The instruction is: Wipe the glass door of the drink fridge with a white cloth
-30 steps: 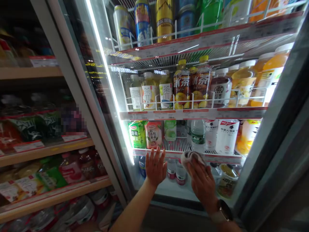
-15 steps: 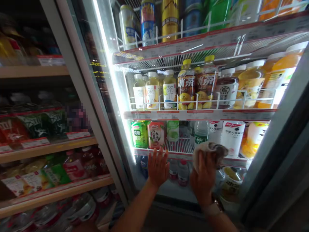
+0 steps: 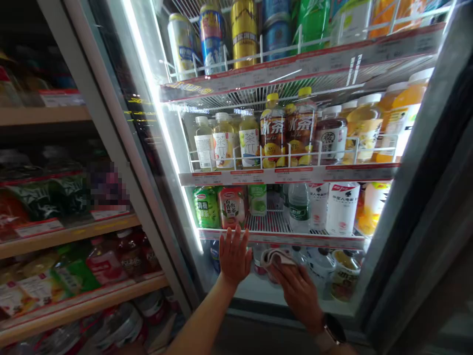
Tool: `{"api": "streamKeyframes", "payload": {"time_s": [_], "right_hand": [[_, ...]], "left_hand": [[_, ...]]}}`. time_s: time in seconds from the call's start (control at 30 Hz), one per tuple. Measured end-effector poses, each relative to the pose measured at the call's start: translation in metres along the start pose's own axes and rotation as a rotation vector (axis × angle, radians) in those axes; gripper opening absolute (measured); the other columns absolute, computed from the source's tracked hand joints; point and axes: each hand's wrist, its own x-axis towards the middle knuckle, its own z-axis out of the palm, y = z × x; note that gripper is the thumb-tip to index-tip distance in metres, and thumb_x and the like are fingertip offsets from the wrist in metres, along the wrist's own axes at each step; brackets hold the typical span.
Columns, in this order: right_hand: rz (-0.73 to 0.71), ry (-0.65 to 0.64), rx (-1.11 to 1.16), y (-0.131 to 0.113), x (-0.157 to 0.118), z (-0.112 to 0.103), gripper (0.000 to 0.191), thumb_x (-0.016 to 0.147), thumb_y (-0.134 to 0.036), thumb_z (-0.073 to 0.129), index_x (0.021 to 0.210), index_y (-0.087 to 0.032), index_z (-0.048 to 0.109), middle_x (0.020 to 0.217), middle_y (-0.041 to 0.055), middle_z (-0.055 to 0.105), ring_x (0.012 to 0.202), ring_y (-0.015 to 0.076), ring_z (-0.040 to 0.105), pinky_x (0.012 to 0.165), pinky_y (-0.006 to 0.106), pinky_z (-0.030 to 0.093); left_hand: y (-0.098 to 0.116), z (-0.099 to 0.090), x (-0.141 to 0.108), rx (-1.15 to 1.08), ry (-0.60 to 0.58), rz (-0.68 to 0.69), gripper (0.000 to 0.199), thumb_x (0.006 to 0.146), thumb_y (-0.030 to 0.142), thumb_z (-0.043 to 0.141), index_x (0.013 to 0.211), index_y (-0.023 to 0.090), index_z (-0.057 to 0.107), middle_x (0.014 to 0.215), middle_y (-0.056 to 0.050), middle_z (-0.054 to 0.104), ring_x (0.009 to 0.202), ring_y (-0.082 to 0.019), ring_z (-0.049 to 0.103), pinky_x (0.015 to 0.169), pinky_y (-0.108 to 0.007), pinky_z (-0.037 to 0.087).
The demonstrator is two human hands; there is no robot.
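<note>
- Left hand (image 3: 233,257): fingers (image 3: 231,241) spread apart, palm flat on the fridge's glass door (image 3: 258,293).
- Right hand (image 3: 297,296): fingers together, pressing a folded cloth (image 3: 277,259) on the glass door, just beside the left hand.
- Bottled drinks (image 3: 273,135) stand behind the glass door.

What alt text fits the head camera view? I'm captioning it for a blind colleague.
A person's left hand lies flat on the glass door of a lit drinks fridge, while the right hand presses a folded cloth against it. Bottles and cans fill the fridge; wooden shelves stand to the left.
</note>
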Motion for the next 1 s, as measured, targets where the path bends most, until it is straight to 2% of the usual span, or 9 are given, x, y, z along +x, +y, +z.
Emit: {"api": "streamKeyframes", "payload": {"time_s": [0.07,0.2,0.3,0.4,0.63,0.73,0.83,0.9,1.0], "right_hand": [[0.069,0.067,-0.096,0.019,0.014,-0.016,0.06,0.089,-0.003,0.043,0.143,-0.029,0.049,0.129,0.0056,0.067,0.119,0.0171,0.061,0.117,0.04,0.028],[0.263,0.3,-0.181,0.058,0.044,-0.047,0.068,0.09,-0.01,0.045,0.154,-0.021,0.029,0.156,0.0148,0.037,0.144,0.0339,0.033,0.117,0.062,0.023],[0.456,0.529,-0.151,0.078,0.063,-0.061,0.067,0.088,-0.017,0.051,0.152,-0.017,0.035,0.157,0.0163,0.034,0.144,0.0405,0.029,0.116,0.067,0.018],[0.547,0.644,-0.127,0.08,0.073,-0.063,0.065,0.087,-0.022,0.055,0.15,-0.016,0.04,0.155,0.016,0.036,0.142,0.0434,0.033,0.116,0.067,0.019],[0.35,0.364,-0.06,0.023,0.05,-0.021,0.066,0.092,-0.012,0.041,0.156,-0.022,0.025,0.161,0.0129,0.025,0.147,0.0365,0.024,0.116,0.063,0.026],[0.213,0.205,-0.042,-0.006,0.019,0.004,0.071,0.09,-0.005,0.04,0.156,-0.027,0.025,0.15,0.011,0.048,0.137,0.0275,0.045,0.115,0.05,0.033],[0.069,0.068,0.033,-0.025,-0.011,0.02,0.07,0.087,0.0,0.038,0.151,-0.03,0.037,0.119,0.0037,0.071,0.108,0.0163,0.065,0.11,0.035,0.039],[0.015,0.035,0.08,-0.03,-0.021,0.024,0.068,0.086,0.0,0.037,0.145,-0.031,0.047,0.108,0.0,0.075,0.098,0.0126,0.068,0.108,0.029,0.04],[-0.008,0.005,0.1,-0.025,-0.017,0.017,0.064,0.086,-0.001,0.036,0.14,-0.031,0.053,0.11,-0.001,0.074,0.101,0.0111,0.067,0.11,0.028,0.037]], "left_hand": [[0.0,0.0,0.001,-0.012,0.007,0.002,0.059,0.096,0.023,0.041,0.153,0.016,0.026,0.158,-0.011,0.031,0.149,-0.026,0.021,0.123,-0.044,0.018],[0.001,-0.001,0.003,-0.014,0.014,-0.003,0.06,0.095,0.022,0.043,0.153,0.017,0.026,0.157,-0.011,0.033,0.149,-0.025,0.022,0.123,-0.044,0.018],[0.002,-0.001,0.003,-0.009,0.016,-0.003,0.061,0.095,0.022,0.043,0.153,0.016,0.026,0.158,-0.011,0.031,0.149,-0.025,0.02,0.123,-0.044,0.019],[0.002,-0.001,0.003,-0.011,0.024,-0.005,0.061,0.095,0.022,0.042,0.153,0.017,0.025,0.158,-0.01,0.03,0.149,-0.025,0.019,0.123,-0.043,0.018],[0.002,0.001,0.001,-0.011,0.014,-0.019,0.061,0.095,0.022,0.044,0.153,0.017,0.027,0.156,-0.011,0.034,0.149,-0.025,0.022,0.123,-0.043,0.018],[0.002,0.001,0.001,-0.003,0.017,-0.01,0.061,0.095,0.022,0.042,0.153,0.017,0.026,0.158,-0.01,0.03,0.149,-0.026,0.02,0.123,-0.044,0.018],[0.001,0.002,0.0,0.007,0.012,-0.004,0.062,0.095,0.022,0.043,0.153,0.017,0.025,0.158,-0.01,0.031,0.149,-0.026,0.02,0.123,-0.045,0.019],[0.0,0.001,-0.001,0.005,0.005,-0.004,0.062,0.094,0.021,0.044,0.153,0.018,0.025,0.157,-0.01,0.033,0.149,-0.026,0.02,0.123,-0.045,0.019],[-0.001,0.001,-0.001,-0.001,-0.002,-0.001,0.062,0.095,0.021,0.043,0.154,0.017,0.025,0.158,-0.009,0.031,0.15,-0.025,0.018,0.123,-0.044,0.018]]}}
